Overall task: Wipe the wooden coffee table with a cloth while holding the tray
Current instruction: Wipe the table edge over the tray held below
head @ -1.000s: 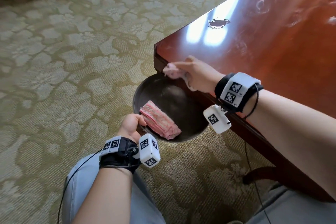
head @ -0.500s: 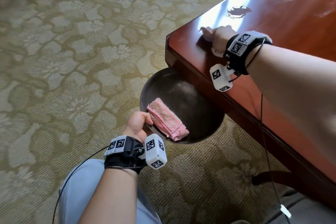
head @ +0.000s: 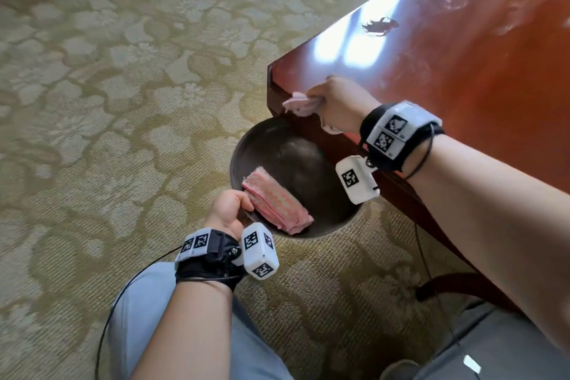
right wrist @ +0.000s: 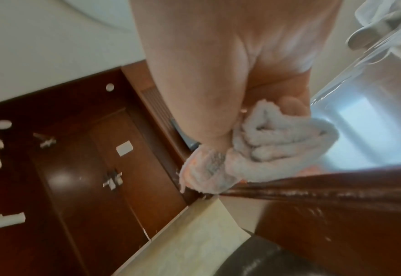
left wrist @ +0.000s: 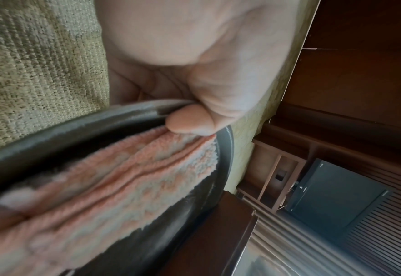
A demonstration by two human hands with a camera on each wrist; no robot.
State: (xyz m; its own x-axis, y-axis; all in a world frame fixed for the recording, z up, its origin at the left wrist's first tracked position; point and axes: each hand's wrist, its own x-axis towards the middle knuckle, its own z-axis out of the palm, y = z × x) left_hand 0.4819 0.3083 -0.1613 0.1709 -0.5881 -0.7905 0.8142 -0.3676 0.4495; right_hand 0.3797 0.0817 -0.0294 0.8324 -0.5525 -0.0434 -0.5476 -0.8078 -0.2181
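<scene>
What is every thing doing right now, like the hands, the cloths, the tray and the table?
left hand: grips the tray rim
right hand: holds the wiping cloth
wiping cloth: bunched, at the table's edge
tray: held below the table edge
folded cloth: lying in the tray
coffee table: glossy, smeared

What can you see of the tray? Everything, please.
The tray is round, dark grey-brown and shallow, with a low raised rim and a dull, smudged inside; material unclear. It is held above the carpet, just below the coffee table's near corner, its far side hidden under the table edge. The left hand grips its near rim, thumb on top. A folded pink cloth lies inside, near that thumb.
</scene>
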